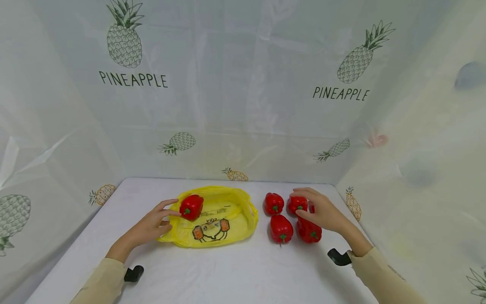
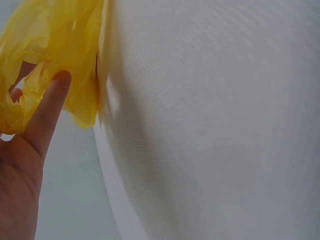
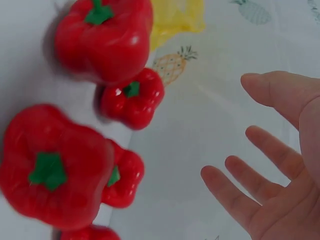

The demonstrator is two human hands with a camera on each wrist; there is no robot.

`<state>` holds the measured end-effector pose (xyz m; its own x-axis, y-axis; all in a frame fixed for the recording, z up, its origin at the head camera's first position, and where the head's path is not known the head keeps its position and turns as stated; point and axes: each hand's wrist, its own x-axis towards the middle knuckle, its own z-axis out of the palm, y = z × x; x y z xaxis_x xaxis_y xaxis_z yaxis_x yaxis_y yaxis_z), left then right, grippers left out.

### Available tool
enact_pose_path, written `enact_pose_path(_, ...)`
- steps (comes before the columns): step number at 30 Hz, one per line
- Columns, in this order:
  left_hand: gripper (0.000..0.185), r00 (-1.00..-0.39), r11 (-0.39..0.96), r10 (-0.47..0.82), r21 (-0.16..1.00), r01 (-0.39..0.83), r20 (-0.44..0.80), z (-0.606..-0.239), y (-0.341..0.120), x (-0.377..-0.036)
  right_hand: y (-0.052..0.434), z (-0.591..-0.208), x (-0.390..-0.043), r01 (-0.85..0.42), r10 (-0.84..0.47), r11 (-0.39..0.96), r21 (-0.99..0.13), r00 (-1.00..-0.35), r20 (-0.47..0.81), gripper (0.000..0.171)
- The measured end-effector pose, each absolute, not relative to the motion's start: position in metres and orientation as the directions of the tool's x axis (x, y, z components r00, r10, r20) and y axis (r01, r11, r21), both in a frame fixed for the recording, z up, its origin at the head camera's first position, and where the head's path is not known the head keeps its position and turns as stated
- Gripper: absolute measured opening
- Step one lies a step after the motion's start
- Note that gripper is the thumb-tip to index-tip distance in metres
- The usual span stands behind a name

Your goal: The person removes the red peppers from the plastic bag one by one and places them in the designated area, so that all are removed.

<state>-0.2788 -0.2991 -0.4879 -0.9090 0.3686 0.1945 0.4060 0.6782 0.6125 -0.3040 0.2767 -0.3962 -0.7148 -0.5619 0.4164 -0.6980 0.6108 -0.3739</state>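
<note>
A yellow plastic bag (image 1: 243, 231) with a printed cartoon face lies spread on the table, one red bell pepper (image 1: 191, 207) at its left side. My left hand (image 1: 146, 228) holds the bag's left edge; in the left wrist view its thumb (image 2: 50, 112) lies against the plastic, and the other fingers are mostly hidden. On the right, my right hand (image 1: 320, 209) hovers over several red bell peppers (image 1: 281, 229), fingers apart and holding nothing. The right wrist view shows a gap between that hand (image 3: 280, 175) and the green-stemmed peppers (image 3: 55, 165). One pepper is largely hidden behind the hand.
The table (image 1: 228, 274) has a white cover. Behind it and at both sides hangs a pale sheet (image 1: 243, 105) printed with pineapples. A black wrist mount (image 1: 339, 256) sticks out by the right sleeve, another (image 1: 133, 273) by the left.
</note>
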Motion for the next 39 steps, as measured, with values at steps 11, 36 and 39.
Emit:
enact_pose_path(11,0.037,-0.911,0.683,0.368,0.611,0.401,0.187,-0.487,-0.299,-0.278,0.224,-0.389,-0.311,-0.660,-0.515,0.592,-0.463,-0.751,0.414,0.061)
enact_pose_path(36,0.038,-0.905,0.677,0.378,0.609,0.414,0.195,-0.486,-0.299,-0.277,0.061,-0.422,-0.338,-0.621,-0.606,0.485,-0.616,-0.746,0.275,0.059)
enact_pose_path(39,0.038,-0.902,0.676,0.381,0.606,0.420,0.200,-0.486,-0.299,-0.277,0.046,-0.432,-0.344,-0.634,-0.608,0.504,-0.586,-0.743,0.280,0.059)
